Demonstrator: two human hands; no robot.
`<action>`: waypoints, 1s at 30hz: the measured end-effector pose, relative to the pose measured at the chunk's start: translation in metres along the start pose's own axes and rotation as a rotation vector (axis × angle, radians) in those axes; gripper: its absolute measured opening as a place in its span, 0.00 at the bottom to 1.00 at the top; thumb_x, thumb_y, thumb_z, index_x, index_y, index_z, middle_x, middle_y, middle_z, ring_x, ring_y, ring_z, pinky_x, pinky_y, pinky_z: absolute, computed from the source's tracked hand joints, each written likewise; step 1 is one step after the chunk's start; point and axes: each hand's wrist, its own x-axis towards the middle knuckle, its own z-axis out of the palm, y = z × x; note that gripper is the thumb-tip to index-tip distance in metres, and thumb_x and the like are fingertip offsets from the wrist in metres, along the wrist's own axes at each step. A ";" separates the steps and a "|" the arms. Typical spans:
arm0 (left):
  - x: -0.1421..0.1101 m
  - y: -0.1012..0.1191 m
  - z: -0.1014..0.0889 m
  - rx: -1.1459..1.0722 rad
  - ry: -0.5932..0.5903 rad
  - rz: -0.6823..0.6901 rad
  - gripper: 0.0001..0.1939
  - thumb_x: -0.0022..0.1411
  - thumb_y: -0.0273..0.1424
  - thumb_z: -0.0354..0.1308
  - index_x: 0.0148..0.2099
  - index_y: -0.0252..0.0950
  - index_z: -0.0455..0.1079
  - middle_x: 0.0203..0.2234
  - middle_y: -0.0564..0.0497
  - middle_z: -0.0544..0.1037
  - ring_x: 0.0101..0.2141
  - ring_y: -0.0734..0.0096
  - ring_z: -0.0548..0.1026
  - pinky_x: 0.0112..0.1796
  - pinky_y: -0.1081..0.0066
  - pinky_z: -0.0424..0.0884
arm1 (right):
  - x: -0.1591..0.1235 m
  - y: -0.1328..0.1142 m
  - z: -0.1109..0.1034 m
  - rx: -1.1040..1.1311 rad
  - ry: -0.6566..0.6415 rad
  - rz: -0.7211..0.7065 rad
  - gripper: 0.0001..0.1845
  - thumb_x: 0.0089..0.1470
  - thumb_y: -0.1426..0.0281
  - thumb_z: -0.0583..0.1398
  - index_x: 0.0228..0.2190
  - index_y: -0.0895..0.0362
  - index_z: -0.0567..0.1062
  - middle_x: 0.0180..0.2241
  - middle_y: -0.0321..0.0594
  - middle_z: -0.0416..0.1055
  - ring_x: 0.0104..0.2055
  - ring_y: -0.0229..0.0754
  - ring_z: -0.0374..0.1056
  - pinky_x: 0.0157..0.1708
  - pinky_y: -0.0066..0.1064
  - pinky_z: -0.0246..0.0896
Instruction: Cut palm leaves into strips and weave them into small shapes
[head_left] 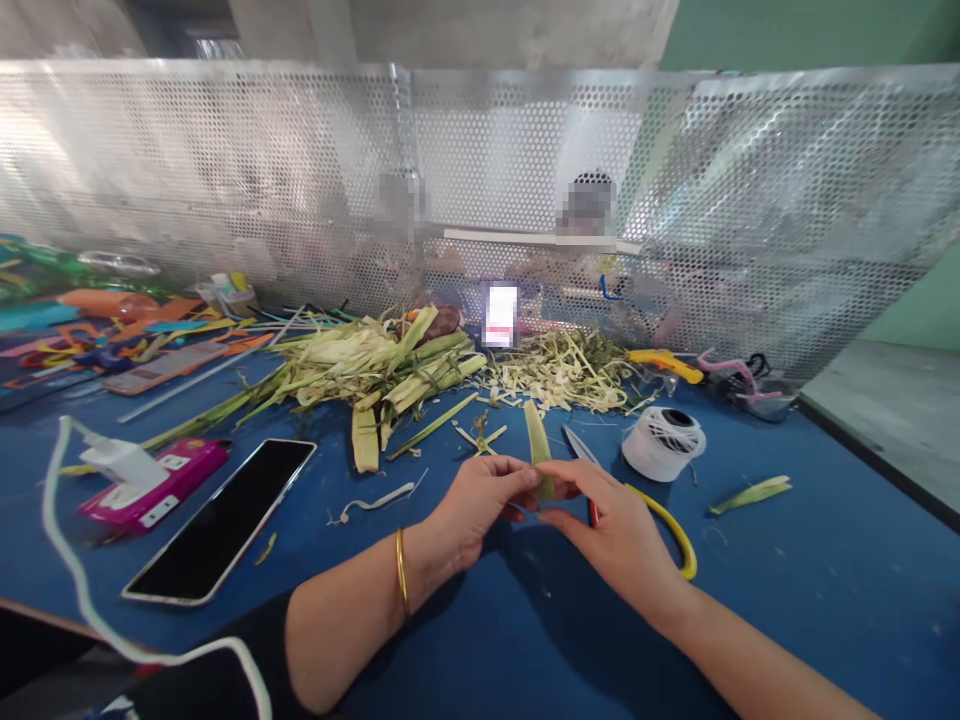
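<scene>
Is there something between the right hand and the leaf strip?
Nothing I can see: the right hand touches the leaf strip, which the left hand pinches. The scissors lie partly hidden behind the right hand.

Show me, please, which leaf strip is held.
The strip pinched by the left hand and touched by the right hand, its free end pointing away from the person; the other leaves lie on the table.

The left forearm reaches in from lower left, the right forearm from lower right. The left hand and right hand come together in front, each pinching, left thumb uppermost, right thumb below its forefinger.
</scene>
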 end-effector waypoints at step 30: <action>-0.006 0.005 0.008 0.128 0.104 0.117 0.02 0.45 0.25 0.63 0.26 0.33 0.74 0.19 0.54 0.74 0.22 0.76 0.70 0.24 0.76 0.64 | 0.003 -0.008 -0.005 -0.016 0.039 0.106 0.07 0.53 0.66 0.57 0.25 0.53 0.73 0.28 0.38 0.74 0.31 0.42 0.68 0.33 0.32 0.64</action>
